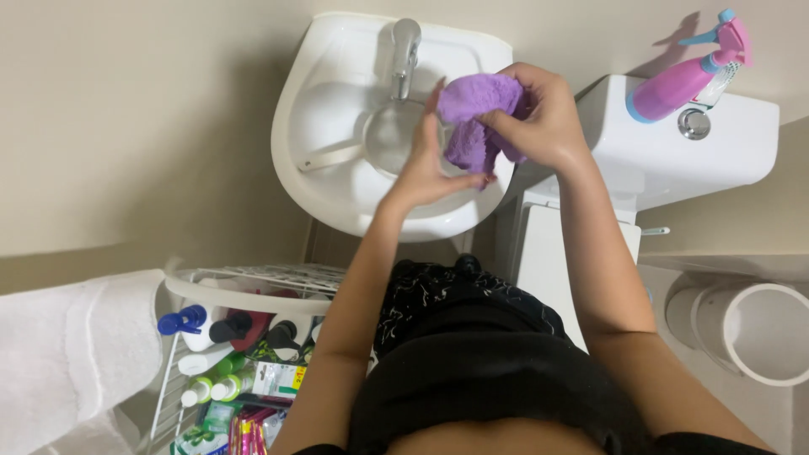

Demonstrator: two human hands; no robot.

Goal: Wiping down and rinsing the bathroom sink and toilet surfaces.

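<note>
A purple cloth (477,109) is bunched over the right side of a small white wall sink (337,168). My right hand (543,118) grips the cloth from the right and above. My left hand (430,164) touches the cloth's lower edge with its fingers, palm toward the basin. A chrome tap (405,50) stands at the back of the sink, just left of the cloth.
A white toilet cistern (674,160) sits to the right with a pink and blue spray bottle (687,76) on top. Below left, a white wire rack (253,291) holds several bottles. A white towel (76,354) hangs at far left; a white bin (750,329) is at right.
</note>
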